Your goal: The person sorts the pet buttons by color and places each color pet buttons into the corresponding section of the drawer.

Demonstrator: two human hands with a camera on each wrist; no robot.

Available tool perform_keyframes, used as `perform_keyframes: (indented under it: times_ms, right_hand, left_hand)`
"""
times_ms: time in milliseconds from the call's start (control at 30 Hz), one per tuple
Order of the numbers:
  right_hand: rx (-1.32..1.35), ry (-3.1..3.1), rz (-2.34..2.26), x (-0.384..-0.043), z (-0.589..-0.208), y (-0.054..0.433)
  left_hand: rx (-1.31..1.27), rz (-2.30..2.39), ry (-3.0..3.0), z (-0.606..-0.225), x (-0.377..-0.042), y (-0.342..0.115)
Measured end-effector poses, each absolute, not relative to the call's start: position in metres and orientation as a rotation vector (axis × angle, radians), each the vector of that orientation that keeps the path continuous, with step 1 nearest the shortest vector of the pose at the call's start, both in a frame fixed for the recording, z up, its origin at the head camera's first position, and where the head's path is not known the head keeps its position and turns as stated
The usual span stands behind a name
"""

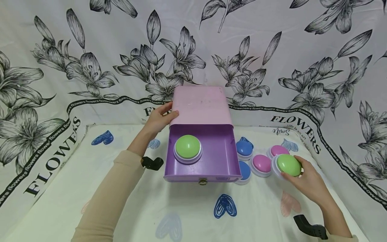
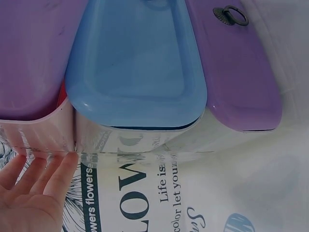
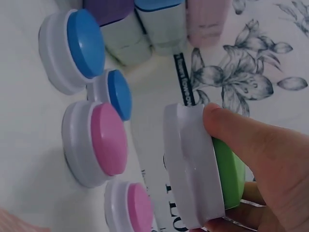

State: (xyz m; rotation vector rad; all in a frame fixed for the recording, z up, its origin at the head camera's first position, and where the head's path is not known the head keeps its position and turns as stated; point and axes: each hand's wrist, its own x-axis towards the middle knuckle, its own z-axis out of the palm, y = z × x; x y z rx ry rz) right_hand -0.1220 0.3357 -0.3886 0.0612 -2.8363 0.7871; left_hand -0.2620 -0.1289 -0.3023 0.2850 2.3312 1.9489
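A drawer box with a pink top [image 1: 201, 106] stands in the middle of the head view, its purple drawer [image 1: 217, 153] pulled out. Inside the drawer, on the left, lies a green push button [image 1: 187, 147] with a white base. My left hand [image 1: 159, 119] touches the left side of the box's pink part; in the left wrist view its fingers [image 2: 57, 179] look straight against that side. To the right of the drawer, my right hand [image 1: 311, 184] grips another green push button [image 1: 288, 164] by its white rim, tilted and raised near the other buttons.
Beside the drawer lie two blue buttons [image 1: 244, 148] and two pink buttons [image 1: 261, 163]. Lower blue [image 2: 137, 63] and purple [image 2: 241, 72] drawers show in the left wrist view. A flower-printed cloth [image 1: 251, 20] hangs behind; a white cloth with hearts [image 1: 225, 205] lies underneath.
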Motion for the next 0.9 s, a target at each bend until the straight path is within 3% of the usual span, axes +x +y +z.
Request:
perform_keyframes:
  times_ms: [300, 900]
  right_hand:
    - [0.181, -2.786, 0.75, -0.138, -0.361, 0.326]
    - [0.459, -2.755, 0.698, -0.159, -0.31, 0.284]
  left_hand:
    - [0.294, 1.971, 2.341, -0.323, -0.281, -0.134]
    - [0.291, 1.973, 2.352, -0.324, -0.28, -0.134]
